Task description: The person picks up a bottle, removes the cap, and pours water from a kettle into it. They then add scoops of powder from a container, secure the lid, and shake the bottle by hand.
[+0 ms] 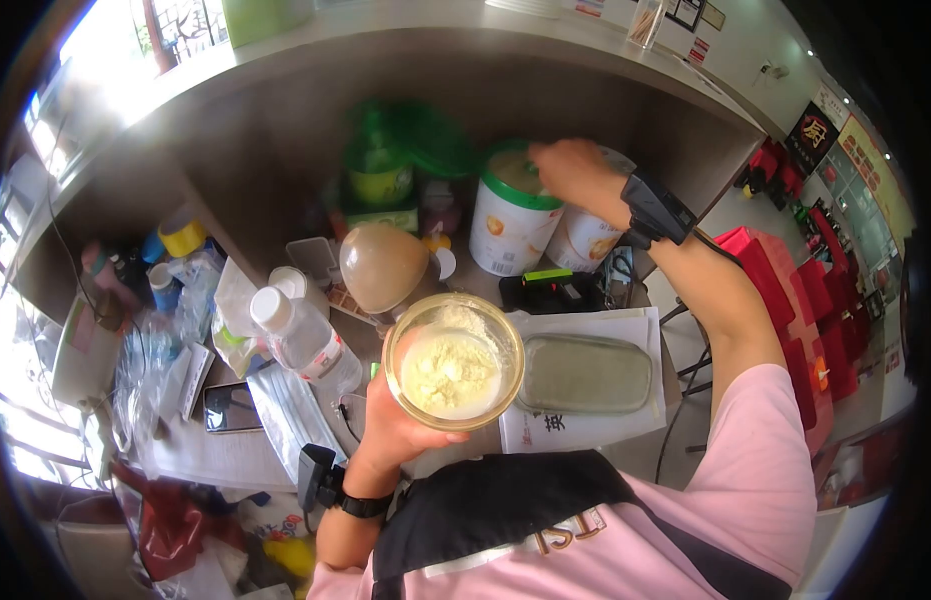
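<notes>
My left hand is wrapped around a clear glass jar, held up toward me. Inside it lies a heap of pale yellow powder, with some dusted on the inner wall. My right hand is over the mouth of a white tub with a green rim. Its fingers are curled together at the opening; what they hold, if anything, is hidden. A green lid stands behind the tub, and a second white tub is under my right wrist.
A water bottle, a brown rounded object, a phone and a face mask crowd the left. A rectangular glass dish lies on printed paper. The shelf top overhangs the tubs.
</notes>
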Tool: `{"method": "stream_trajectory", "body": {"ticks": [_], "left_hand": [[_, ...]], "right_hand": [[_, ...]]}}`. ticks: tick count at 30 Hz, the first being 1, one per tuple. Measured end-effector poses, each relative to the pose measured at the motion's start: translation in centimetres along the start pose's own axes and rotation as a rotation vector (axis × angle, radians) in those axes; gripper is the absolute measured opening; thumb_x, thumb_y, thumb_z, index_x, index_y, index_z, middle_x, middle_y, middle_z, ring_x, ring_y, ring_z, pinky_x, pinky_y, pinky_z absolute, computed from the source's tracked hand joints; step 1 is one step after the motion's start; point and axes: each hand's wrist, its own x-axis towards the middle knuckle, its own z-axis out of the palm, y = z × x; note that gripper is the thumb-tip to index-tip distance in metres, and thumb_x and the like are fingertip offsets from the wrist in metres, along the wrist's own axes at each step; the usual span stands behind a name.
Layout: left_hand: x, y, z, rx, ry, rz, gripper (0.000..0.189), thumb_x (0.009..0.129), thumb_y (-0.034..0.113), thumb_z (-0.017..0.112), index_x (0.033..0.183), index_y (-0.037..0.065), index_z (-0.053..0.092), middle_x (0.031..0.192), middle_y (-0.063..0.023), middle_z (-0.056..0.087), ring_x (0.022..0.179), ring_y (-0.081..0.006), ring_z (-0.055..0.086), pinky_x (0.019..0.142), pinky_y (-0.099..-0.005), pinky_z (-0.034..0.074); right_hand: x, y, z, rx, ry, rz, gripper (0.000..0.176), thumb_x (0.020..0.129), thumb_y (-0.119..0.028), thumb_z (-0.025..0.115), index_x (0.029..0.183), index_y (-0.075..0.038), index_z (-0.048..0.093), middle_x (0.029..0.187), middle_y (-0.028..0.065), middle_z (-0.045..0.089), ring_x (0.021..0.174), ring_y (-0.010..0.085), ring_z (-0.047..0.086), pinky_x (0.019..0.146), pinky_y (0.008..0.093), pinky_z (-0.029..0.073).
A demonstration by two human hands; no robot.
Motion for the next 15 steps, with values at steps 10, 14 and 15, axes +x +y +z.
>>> {"method": "stream_trajectory", "body": {"ticks": [10, 14, 15], "left_hand": [[-0.8, 1.4, 0.2, 0.010, 0.009, -0.003, 0.095, 0.046, 0.039, 0.084, 0.117, -0.006, 0.039, 0.114, -0.0105, 0.042, 0.104, -0.0196, 0.046, 0.088, -0.0306, 0.037], [-1.0, 1.2, -0.2, 0.034, 0.005, 0.037, 0.093, 0.048, 0.040, 0.083, 0.117, -0.006, 0.040, 0.111, -0.0102, 0.042, 0.103, -0.0199, 0.045, 0.088, -0.0302, 0.037], [-1.0, 1.2, -0.3, 0.061, -0.003, 0.050, 0.093, 0.048, 0.041, 0.082, 0.117, -0.005, 0.041, 0.110, -0.0102, 0.042, 0.103, -0.0199, 0.045, 0.087, -0.0301, 0.037]], "right_hand": [[-0.4, 0.0, -2.1, -0.004, -0.007, 0.032, 0.012, 0.072, -0.012, 0.051, 0.079, -0.003, 0.056, 0.071, 0.0184, 0.059, 0.068, 0.0349, 0.058, 0.060, 0.0433, 0.047], [-2.4, 0.1, -2.0, -0.045, 0.098, -0.109, 0.008, 0.072, -0.011, 0.051, 0.071, -0.004, 0.050, 0.065, 0.0144, 0.057, 0.065, 0.0327, 0.057, 0.056, 0.0403, 0.046], [-2.9, 0.2, -2.0, -0.048, 0.098, -0.114, 0.008, 0.072, -0.011, 0.051, 0.071, -0.004, 0.050, 0.065, 0.0144, 0.057, 0.065, 0.0327, 0.057, 0.056, 0.0403, 0.046]]}}
